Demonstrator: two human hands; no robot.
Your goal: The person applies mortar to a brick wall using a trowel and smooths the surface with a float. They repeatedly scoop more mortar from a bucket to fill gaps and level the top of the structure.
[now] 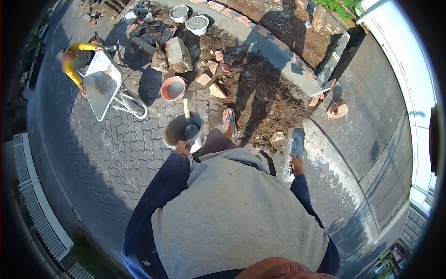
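Note:
My left hand [183, 148] is closed on the near rim of a pale bucket [199, 142]. A pointing trowel with a wooden handle [186, 108] leans inside that bucket, its dark blade down in it. On the other side of my body, my right hand [297, 164] grips a long rectangular plastering trowel [296, 137], grey and smeared on its face. The trowel's handle is mostly hidden by my fingers. Just beyond the pale bucket stands an orange bucket [165, 88] holding grey wet mix.
A person in yellow sleeves [72, 69] holds a wheelbarrow [100, 86] at the left. Broken bricks [217, 90] and a concrete block [178, 55] lie ahead. Two tubs of grey mix [197, 31] stand near a low brick wall [274, 58]. Loose soil [265, 97] borders the paving.

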